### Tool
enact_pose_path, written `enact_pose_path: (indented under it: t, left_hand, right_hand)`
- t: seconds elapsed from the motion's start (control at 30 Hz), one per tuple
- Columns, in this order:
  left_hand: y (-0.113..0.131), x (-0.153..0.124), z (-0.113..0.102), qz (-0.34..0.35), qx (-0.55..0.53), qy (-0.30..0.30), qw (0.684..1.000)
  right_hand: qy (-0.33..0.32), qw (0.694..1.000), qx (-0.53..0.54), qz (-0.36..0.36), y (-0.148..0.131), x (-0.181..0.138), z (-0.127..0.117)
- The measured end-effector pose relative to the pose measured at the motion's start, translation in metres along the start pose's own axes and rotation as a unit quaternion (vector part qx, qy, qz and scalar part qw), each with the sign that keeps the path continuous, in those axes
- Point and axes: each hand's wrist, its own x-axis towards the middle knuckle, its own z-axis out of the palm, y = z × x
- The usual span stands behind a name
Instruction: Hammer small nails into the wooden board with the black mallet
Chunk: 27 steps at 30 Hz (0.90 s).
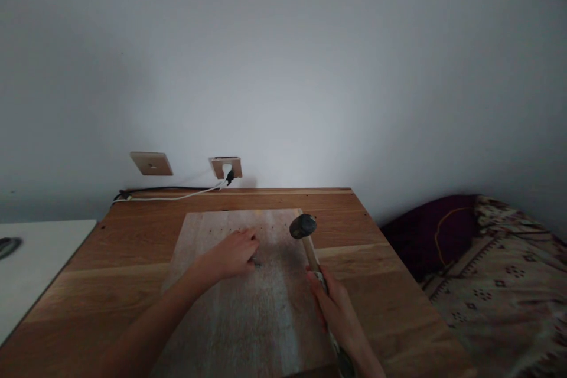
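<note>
Right hand (333, 296) wrapped around handle of hammer (310, 254); dark head raised near board's far right corner. Left hand (238, 253) over board (248, 319), fingers curled beside small grey thing (256, 261); cannot tell whether gripped. Board flat on wooden table (381, 283), small dark dots in row near far edge. Purple cloth (432, 233) beyond table's right side.

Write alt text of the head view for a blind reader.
The right hand grips a dark-headed mallet; the left hand is at a small, unclear grey object over a pale board. The board lies on a wooden table against a wall.
</note>
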Motion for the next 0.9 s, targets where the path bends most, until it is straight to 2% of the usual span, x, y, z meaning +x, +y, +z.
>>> enact_pose_path:
  t: [0.1,0.2,0.33,0.47,0.67,0.77,0.9]
  left_hand:
    - [-0.004,0.008,-0.001,-0.001,-0.031,0.014,0.999]
    - [-0.011,0.023,-0.003,-0.006,-0.091,0.055,0.994]
    - [-0.016,0.049,-0.004,-0.011,-0.116,0.103,0.988]
    - [-0.015,0.066,-0.004,0.009,-0.079,0.100,0.992]
    - [-0.014,0.074,-0.004,0.022,-0.044,0.096,0.994]
    - [-0.017,0.079,0.001,0.032,-0.083,0.101,0.991]
    - [-0.026,0.083,0.015,0.013,-0.205,0.142,0.968]
  right_hand:
    - [-0.004,1.000,-0.002,0.012,0.003,-0.005,-0.002]
    - [-0.001,1.000,-0.007,0.024,0.004,-0.010,-0.005]
    - [0.019,1.000,-0.005,-0.006,0.002,-0.014,-0.007]
    - [0.017,1.000,0.006,-0.003,-0.001,-0.019,-0.008]
    - [-0.014,1.000,0.014,0.001,0.001,-0.024,-0.010]
    - [-0.031,0.999,0.012,0.000,0.001,-0.023,-0.009]
    - [-0.032,0.999,0.001,-0.002,-0.003,-0.017,-0.006]
